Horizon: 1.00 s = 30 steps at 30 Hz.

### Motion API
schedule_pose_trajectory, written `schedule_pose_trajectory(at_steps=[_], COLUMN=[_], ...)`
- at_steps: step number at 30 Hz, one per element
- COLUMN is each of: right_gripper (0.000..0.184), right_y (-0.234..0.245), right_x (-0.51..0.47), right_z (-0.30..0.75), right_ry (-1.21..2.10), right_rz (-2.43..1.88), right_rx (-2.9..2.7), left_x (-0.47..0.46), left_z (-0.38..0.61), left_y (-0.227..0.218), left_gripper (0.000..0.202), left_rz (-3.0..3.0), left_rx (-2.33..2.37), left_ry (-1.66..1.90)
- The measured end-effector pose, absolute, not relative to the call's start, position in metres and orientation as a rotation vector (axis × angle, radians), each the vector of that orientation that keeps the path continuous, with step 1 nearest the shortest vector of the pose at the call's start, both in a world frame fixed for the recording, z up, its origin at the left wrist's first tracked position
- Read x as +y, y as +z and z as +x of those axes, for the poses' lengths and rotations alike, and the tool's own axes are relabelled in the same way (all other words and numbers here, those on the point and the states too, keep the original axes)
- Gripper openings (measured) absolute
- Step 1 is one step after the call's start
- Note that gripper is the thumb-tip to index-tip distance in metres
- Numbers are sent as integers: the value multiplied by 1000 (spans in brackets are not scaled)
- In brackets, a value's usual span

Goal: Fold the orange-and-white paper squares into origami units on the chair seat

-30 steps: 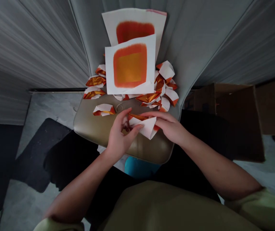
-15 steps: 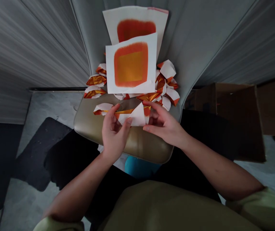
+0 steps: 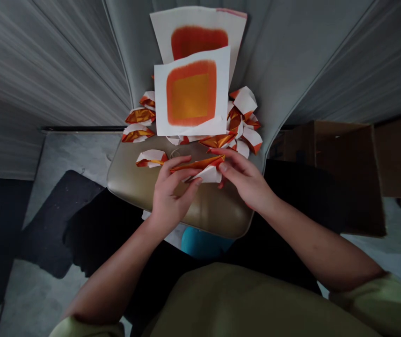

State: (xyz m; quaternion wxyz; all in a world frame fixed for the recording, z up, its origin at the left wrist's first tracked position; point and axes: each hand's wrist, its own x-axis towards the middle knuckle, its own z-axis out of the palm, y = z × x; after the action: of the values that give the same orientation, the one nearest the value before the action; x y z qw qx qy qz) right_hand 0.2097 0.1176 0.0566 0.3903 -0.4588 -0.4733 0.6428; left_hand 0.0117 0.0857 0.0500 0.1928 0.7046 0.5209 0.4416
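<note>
Both hands grip one partly folded paper piece (image 3: 200, 169), white outside with an orange and gold inner face, held low over a tan cushioned seat (image 3: 140, 180). My left hand (image 3: 170, 194) pinches its left end with thumb and fingers. My right hand (image 3: 244, 180) presses fingertips on its right end. One finished folded piece (image 3: 151, 158) lies just left of my left hand.
Two flat white sheets with orange squares (image 3: 190, 91) lean at the seat's back. Several folded orange-and-white pieces (image 3: 244, 124) pile on both sides of them. A cardboard box (image 3: 344, 159) stands at the right. Grey curtains hang behind. A blue object (image 3: 200, 243) shows under the seat.
The paper, raised with its white flap upright half a second ago, is now flattened low over the seat, orange edge up. Both hands stayed on it.
</note>
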Motion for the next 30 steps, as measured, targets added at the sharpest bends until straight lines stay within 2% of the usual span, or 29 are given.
schedule_pose_trajectory(at_steps=[5, 11, 17, 22, 26, 30], right_gripper=[28, 18, 19, 22, 19, 13], right_y=[57, 57, 49, 51, 57, 58], right_x=[119, 119, 119, 119, 117, 115], right_z=[209, 211, 215, 214, 212, 211], right_ry=[1604, 1478, 1307, 1275, 1244, 1151], right_rz=[-1174, -1229, -1333, -1332, -1324, -1300], right_rx=[-1218, -1242, -1246, -1257, -1299, -1388], left_x=[86, 85, 92, 94, 89, 84], left_z=[5, -4, -12, -9, 2, 12], left_y=[54, 63, 64, 62, 56, 56], left_gripper=[11, 29, 34, 25, 16, 14], left_rz=[2119, 2519, 2629, 2644, 2601, 2264], left_rx=[1439, 1359, 1181, 1113, 1085, 1201], left_ry=[1197, 1382, 1068, 878, 959, 1077])
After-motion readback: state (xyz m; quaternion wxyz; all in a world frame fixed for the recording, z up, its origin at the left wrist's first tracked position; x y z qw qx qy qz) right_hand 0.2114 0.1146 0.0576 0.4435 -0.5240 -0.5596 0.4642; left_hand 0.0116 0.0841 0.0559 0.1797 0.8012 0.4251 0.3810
